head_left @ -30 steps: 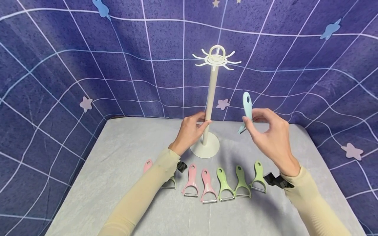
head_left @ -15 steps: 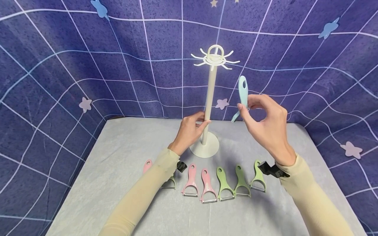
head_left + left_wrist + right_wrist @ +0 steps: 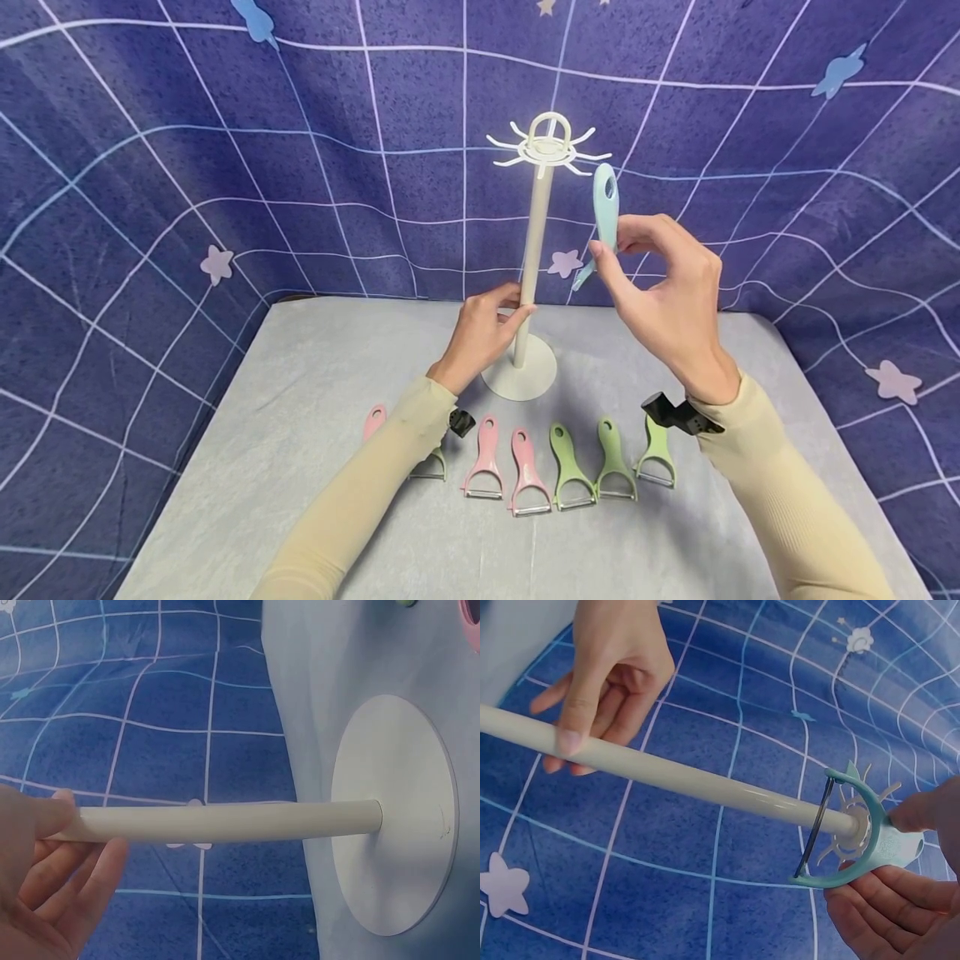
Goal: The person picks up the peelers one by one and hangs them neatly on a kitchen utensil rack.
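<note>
A cream hanging rack (image 3: pixel 535 237) with a round base and a ring of hooks at its top stands upright toward the back of the table. Around its pole, below mid-height, my left hand (image 3: pixel 483 333) grips with thumb and fingers. My right hand (image 3: pixel 671 296) pinches a light blue peeler (image 3: pixel 606 208) by its handle, holed end up and blade end down. The peeler is in the air right of the pole, its top just below the hooks (image 3: pixel 550 150). In the right wrist view its blade (image 3: pixel 816 825) shows, with the rack's hooks behind it.
Across the table (image 3: pixel 300 350), in front of the rack, lie pink peelers (image 3: pixel 486 458) and green peelers (image 3: pixel 567 467) in a row. My left forearm partly covers one pink and one green peeler at the left. A blue gridded cloth (image 3: pixel 315 167) hangs behind.
My right hand has raised the light blue peeler and brought it leftward, closer to the rack's hooks. The left hand keeps its place on the pole.
</note>
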Available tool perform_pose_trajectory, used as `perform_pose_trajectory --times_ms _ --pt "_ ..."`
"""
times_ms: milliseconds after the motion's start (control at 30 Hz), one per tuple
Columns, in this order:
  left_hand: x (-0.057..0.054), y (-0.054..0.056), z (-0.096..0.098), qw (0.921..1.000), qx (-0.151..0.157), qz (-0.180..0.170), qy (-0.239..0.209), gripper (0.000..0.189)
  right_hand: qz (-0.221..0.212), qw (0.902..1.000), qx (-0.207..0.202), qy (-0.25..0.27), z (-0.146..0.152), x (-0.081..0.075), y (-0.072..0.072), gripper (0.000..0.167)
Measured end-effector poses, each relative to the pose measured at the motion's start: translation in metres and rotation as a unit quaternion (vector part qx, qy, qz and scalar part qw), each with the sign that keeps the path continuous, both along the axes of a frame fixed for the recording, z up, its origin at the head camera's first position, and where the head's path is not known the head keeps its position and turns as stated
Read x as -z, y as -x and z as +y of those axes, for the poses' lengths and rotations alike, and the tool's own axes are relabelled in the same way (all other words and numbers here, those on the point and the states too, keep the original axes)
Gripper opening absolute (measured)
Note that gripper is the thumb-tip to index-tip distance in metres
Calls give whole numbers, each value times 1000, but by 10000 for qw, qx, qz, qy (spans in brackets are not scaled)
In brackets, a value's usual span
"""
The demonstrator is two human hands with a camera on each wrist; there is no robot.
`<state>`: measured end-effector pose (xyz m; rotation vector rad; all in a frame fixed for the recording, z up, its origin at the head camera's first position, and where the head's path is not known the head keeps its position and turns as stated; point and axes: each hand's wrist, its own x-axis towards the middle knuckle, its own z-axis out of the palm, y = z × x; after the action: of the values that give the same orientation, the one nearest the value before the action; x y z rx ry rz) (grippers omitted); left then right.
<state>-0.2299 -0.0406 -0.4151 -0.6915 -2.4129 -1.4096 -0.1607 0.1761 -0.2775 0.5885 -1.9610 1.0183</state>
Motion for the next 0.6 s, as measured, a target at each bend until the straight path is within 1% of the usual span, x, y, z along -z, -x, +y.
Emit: perform_pose_trajectory --times_ms 233,500,600 --pt "0 0 0 10000 -1 17 12 20 -27 9999 -100 -42 -6 -6 7 15" --pt "0 1 -1 10000 9 -17 34 20 -56 9996 -284 -8 -11 -5 14 17" --pt "0 1 -1 10000 19 -13 41 20 -14 9995 -293 -109 -12 -5 17 18"
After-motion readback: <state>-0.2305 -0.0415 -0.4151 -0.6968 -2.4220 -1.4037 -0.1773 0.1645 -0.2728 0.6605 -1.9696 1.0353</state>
